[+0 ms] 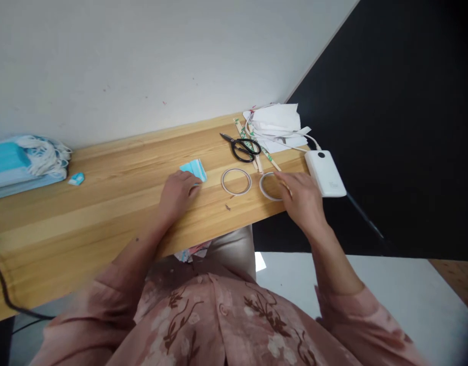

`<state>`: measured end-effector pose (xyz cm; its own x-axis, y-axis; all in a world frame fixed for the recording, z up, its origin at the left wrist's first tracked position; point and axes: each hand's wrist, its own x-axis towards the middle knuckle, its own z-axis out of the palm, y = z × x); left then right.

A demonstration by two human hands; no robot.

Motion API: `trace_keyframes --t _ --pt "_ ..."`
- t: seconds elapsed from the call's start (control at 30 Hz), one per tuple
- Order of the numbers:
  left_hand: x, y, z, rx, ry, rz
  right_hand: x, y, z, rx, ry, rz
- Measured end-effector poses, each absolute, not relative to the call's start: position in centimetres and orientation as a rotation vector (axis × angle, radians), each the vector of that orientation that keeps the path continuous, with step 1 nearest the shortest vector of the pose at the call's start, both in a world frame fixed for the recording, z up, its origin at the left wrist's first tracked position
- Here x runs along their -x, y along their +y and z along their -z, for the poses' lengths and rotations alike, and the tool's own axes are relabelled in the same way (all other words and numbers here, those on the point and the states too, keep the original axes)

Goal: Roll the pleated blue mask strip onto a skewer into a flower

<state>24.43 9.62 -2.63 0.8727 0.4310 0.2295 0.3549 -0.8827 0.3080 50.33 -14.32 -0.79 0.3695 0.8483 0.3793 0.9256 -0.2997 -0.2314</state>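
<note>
My left hand [180, 194] rests on the wooden table with its fingers curled over the near edge of a small folded blue face mask [194, 168]. My right hand [303, 199] is closed over the right side of a thin roll of tape [266, 192], which lies flat; part of that ring is hidden under the fingers. Between my hands lies a second thin tape roll [223, 183]. Black-handled scissors [244, 149] are behind it, blades pointing left. Several thin wooden sticks in green-printed wrappers [270, 158] lie beside the scissors, one end close to my right fingertips.
A stack of blue face masks [7, 165] with bunched white ear loops stands at the left, near a small folded blue piece [76, 179]. White papers [277, 119] and a cable sit at the back right. A white power bank [325, 174] lies at the table's right edge.
</note>
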Motion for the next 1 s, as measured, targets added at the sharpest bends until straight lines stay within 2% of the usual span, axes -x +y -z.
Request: trace_keyframes --t 0.2,0.33,0.63,0.77,0.9,1.0 --pt "-23.5 9.4 1.5 -2.890 0.465 -0.212 -51.3 -3.7 -1.6 2.528 -1.685 0.146" --pt "-21.3 9.9 1.3 -2.942 0.429 -0.191 -51.8 0.0 -1.5 2.681 -1.748 0.058" --pt "-17.5 10.2 0.8 -2.927 0.569 -0.179 -49.7 -0.5 -5.0 2.680 -1.765 -0.004" --pt "-17.3 10.0 0.6 -2.897 0.614 -0.284 -44.1 -1.0 -4.3 2.549 -1.669 -0.321" --pt "-16.8 9.8 0.9 -2.875 0.609 -0.317 -39.2 -1.4 -1.7 2.482 -1.913 -0.119" --pt "-15.9 9.5 1.1 -2.894 0.598 -0.234 -39.3 -1.9 -0.5 2.505 -1.947 -0.004"
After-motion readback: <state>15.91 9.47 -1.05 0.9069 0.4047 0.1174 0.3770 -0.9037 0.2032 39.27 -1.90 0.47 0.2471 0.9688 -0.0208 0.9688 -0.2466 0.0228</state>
